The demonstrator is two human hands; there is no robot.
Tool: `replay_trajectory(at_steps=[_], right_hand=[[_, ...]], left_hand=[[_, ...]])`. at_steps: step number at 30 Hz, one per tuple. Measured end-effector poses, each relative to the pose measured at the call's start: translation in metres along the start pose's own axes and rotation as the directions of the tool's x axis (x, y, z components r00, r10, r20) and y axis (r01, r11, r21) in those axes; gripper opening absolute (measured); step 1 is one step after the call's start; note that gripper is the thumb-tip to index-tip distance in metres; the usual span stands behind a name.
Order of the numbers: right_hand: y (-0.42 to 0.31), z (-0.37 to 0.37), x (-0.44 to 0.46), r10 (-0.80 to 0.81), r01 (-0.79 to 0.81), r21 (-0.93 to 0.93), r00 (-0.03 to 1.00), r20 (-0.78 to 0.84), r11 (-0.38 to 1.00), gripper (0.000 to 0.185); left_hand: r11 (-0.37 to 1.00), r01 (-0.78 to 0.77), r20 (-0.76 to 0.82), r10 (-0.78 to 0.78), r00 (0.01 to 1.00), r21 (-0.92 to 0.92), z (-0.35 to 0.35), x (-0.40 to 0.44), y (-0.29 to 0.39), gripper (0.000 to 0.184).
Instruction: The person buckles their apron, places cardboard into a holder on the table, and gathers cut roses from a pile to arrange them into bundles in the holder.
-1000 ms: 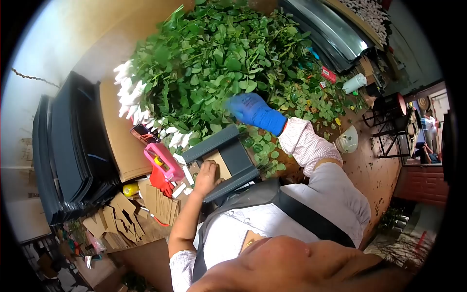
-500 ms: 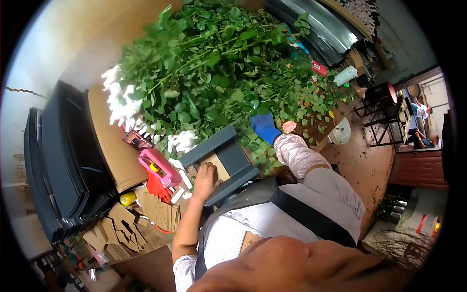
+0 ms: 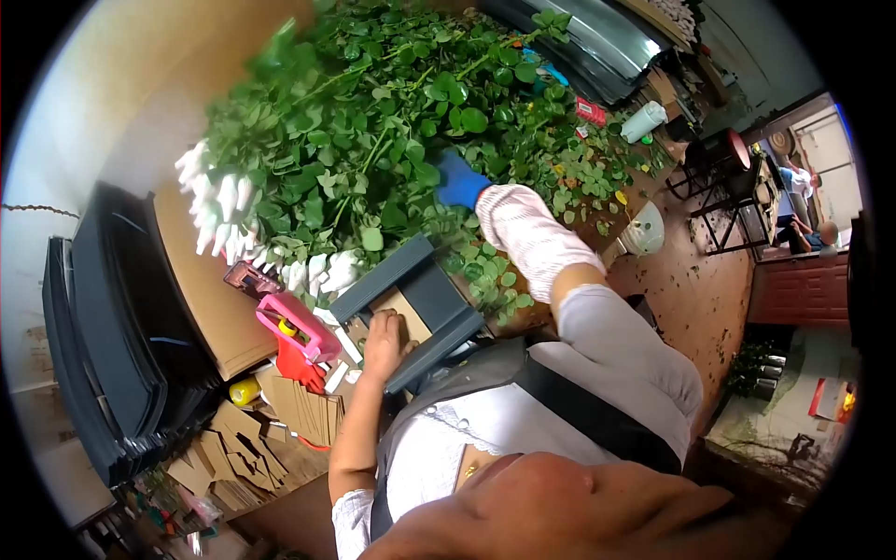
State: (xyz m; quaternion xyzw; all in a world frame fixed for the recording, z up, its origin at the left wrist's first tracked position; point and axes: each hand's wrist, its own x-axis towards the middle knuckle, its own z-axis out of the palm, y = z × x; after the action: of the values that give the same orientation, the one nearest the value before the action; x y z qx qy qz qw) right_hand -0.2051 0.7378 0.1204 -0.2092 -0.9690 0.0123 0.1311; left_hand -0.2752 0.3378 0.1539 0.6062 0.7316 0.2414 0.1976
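My left hand (image 3: 383,345) is bare and rests on a piece of cardboard (image 3: 408,313) inside a dark grey trough-shaped holder (image 3: 441,291). Its fingers lie stretched out on the cardboard, with the thumb apart. My right hand (image 3: 460,181) wears a blue glove and reaches into a big heap of leafy green stems (image 3: 373,131). Leaves cover its fingers, so whether it grips a stem does not show. White-wrapped heads (image 3: 227,201) line the left side of the heap.
Left of the holder are a pink-handled item (image 3: 297,327), a red glove (image 3: 299,364) and cut cardboard pieces (image 3: 245,446). Dark folded sheets (image 3: 112,317) lean at far left. A white container (image 3: 644,231) stands right of the heap. Other people (image 3: 803,215) are in the background.
My right hand has moved forward and left, deeper into the leaves. A pink rose seen beside it before is now out of sight. My left hand stays on the cardboard.
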Motion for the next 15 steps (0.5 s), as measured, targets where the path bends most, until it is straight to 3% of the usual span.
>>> replay_trajectory(at_steps=[2,3,6,7,10,12,13,14,15], right_hand=[[0.032,0.113,0.010,0.110,-0.126,0.206,0.990,0.091,0.970,0.025],[0.008,0.046,0.005,0.161,-0.155,0.427,0.987,0.023,0.891,0.022],[-0.015,-0.056,0.008,0.071,-0.150,0.343,0.970,0.232,0.927,0.021],[-0.020,-0.064,0.022,0.085,-0.118,0.088,0.945,0.316,0.989,0.018],[-0.042,-0.147,0.020,0.095,-0.094,-0.106,0.995,0.006,0.990,0.027],[-0.034,-0.151,0.012,-0.102,0.100,-0.027,0.907,-0.408,0.995,0.051],[-0.037,-0.139,0.007,-0.125,0.102,-0.077,0.905,-0.406,0.992,0.057],[-0.047,-0.103,0.002,-0.180,0.133,-0.278,0.972,-0.151,0.951,0.057],[-0.055,-0.096,-0.008,-0.100,0.085,-0.301,0.994,-0.036,0.950,0.055]], left_hand=[[1.000,0.002,-0.010,-0.002,1.000,0.009,0.001,-0.001,-0.001,0.061],[1.000,-0.002,-0.018,0.002,1.000,0.014,0.002,-0.002,-0.002,0.061],[1.000,-0.008,-0.037,0.008,0.999,0.010,0.004,-0.004,-0.004,0.062],[1.000,-0.011,-0.044,0.011,0.999,0.008,0.005,-0.004,-0.006,0.062],[1.000,0.001,-0.045,-0.001,0.999,0.000,0.006,-0.004,-0.006,0.059],[1.000,0.013,-0.047,-0.014,0.999,-0.011,0.003,-0.003,-0.003,0.059],[1.000,0.002,-0.056,-0.003,0.998,-0.014,0.001,0.001,-0.003,0.058],[1.000,-0.003,-0.047,0.003,0.999,-0.015,0.000,-0.002,-0.001,0.058],[1.000,-0.007,-0.047,0.006,0.999,-0.010,0.000,-0.002,-0.001,0.059]])
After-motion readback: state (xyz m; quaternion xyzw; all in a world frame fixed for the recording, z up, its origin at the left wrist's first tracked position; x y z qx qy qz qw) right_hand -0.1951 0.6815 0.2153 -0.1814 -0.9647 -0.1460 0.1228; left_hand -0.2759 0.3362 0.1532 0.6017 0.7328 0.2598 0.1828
